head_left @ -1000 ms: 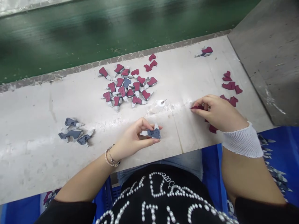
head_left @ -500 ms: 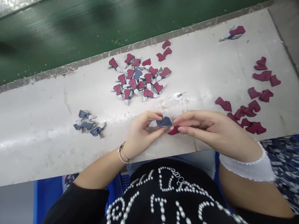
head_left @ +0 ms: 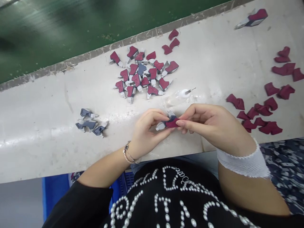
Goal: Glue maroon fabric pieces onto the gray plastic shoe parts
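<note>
My left hand [head_left: 146,129] pinches a small blue-grey plastic part [head_left: 161,126] with whitish tabs between thumb and fingers. A maroon cover piece [head_left: 172,123] lies against the face of that part, and my right hand [head_left: 209,122] grips its right end between thumb and forefinger. Fingertips hide some of the join. Just beyond both hands, a clear needle-tipped bottle [head_left: 178,97] lies on its side on the pale worktable [head_left: 47,148]. Loose maroon pieces [head_left: 263,110] are scattered to the right of my right hand.
Several blue-grey parts [head_left: 86,125] sit to the left. A cluster of maroon-faced parts [head_left: 136,79] covers the middle back. One maroon-topped part [head_left: 256,18] lies far right. A green surface [head_left: 106,19] runs behind the table. Below are a blue bin [head_left: 53,193] and many dark parts [head_left: 285,167].
My right hand has brought the maroon piece up onto the blue-grey part; before, it was held just below and to the right. The camera view has shifted slightly.
</note>
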{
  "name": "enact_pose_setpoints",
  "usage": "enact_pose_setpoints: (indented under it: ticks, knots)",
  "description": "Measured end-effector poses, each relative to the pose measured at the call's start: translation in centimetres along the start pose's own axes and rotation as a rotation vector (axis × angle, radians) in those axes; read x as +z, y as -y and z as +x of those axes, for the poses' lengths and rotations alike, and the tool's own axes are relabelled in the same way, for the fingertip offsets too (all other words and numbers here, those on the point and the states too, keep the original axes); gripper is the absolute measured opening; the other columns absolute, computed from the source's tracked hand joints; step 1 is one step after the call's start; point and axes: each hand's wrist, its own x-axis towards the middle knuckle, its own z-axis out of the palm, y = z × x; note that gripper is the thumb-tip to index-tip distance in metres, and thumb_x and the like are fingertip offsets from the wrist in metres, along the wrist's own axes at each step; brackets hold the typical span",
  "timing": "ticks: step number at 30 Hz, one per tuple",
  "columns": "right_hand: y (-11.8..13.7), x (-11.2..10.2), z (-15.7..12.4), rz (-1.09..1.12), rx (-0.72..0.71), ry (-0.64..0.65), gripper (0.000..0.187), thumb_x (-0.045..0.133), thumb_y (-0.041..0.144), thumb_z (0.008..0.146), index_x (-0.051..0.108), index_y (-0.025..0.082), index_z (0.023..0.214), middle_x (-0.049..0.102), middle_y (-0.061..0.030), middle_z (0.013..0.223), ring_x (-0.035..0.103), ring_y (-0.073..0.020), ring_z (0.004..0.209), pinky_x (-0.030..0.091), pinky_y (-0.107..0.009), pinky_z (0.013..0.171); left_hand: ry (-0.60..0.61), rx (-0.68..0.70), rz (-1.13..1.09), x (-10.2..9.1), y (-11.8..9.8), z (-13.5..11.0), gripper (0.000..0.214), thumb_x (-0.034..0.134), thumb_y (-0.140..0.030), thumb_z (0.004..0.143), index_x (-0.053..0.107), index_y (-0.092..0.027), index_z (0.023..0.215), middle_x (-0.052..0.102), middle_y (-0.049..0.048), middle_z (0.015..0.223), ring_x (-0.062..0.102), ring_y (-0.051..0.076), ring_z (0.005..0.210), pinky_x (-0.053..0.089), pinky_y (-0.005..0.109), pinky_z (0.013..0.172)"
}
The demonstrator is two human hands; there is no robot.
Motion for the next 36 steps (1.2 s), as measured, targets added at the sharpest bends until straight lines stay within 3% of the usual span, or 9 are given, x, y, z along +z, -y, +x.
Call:
enact_pose_setpoints:
  ticks: [8, 12, 23, 29, 32, 36]
  knots:
    - [0.04, -0.58, 0.11, -0.061, 0.013, 0.003, 0.026, 0.079, 0.046, 0.083, 0.073, 0.021, 0.075, 0.074, -0.0037, 0.072, 0.069, -0.0168, 0.067, 0.059, -0.03, 0.065, 0.029, 0.088, 0.02, -0.24, 0.1, 0.23, 0.031, 0.085, -0.017, 0.077, 0.065, -0.02, 0.101, 0.067, 0.0037, 0.098, 0.067, 0.015, 0.089, 0.06, 0.027, 0.075]
    - [0.06, -0.69, 0.13, -0.038, 0.009, 0.009, 0.026, 0.08, 0.045, 0.082, 0.073, 0.021, 0.076, 0.074, -0.0036, 0.071, 0.069, -0.0168, 0.066, 0.059, -0.03, 0.064, 0.033, 0.065, -0.006, -0.28, 0.24, 0.22, 0.032, 0.085, -0.019, 0.077, 0.066, -0.021, 0.102, 0.068, 0.0045, 0.1, 0.068, 0.015, 0.091, 0.061, 0.029, 0.077]
    - [-0.15, -0.42, 0.26, -0.024, 0.04, 0.032, 0.025, 0.078, 0.044, 0.083, 0.072, 0.021, 0.078, 0.073, -0.0016, 0.072, 0.068, -0.0154, 0.068, 0.054, -0.03, 0.065, 0.037, 0.13, 0.029, -0.36, 0.3, 0.48, 0.032, 0.085, -0.02, 0.077, 0.066, -0.022, 0.101, 0.069, 0.0036, 0.099, 0.069, 0.015, 0.09, 0.061, 0.029, 0.079]
    - [-0.08, -0.66, 0.28, -0.048, 0.058, 0.009, 0.028, 0.082, 0.045, 0.079, 0.068, 0.021, 0.074, 0.068, -0.0006, 0.068, 0.062, -0.0148, 0.064, 0.048, -0.028, 0.057, 0.077, 0.156, 0.004, -0.59, 0.13, 0.71, 0.033, 0.086, -0.015, 0.076, 0.066, -0.021, 0.102, 0.069, 0.0028, 0.098, 0.068, 0.014, 0.09, 0.061, 0.027, 0.079]
    - [-0.11, -0.96, 0.33, -0.008, 0.034, 0.058, 0.028, 0.08, 0.047, 0.081, 0.067, 0.022, 0.081, 0.063, 0.0013, 0.068, 0.056, -0.0133, 0.062, 0.045, -0.026, 0.055, 0.105, 0.153, -0.043, -0.65, 0.07, 0.78, 0.034, 0.086, -0.019, 0.076, 0.066, -0.022, 0.103, 0.069, 0.0032, 0.1, 0.069, 0.015, 0.093, 0.062, 0.029, 0.081]
    - [-0.18, -1.04, 0.32, 0.006, -0.007, 0.185, 0.024, 0.072, 0.047, 0.088, 0.073, 0.024, 0.09, 0.066, -0.0004, 0.077, 0.059, -0.0147, 0.071, 0.049, -0.027, 0.064, 0.119, 0.19, -0.088, -0.7, -0.07, 0.9, 0.031, 0.086, -0.022, 0.077, 0.066, -0.022, 0.101, 0.07, 0.0032, 0.098, 0.071, 0.014, 0.091, 0.064, 0.029, 0.081]
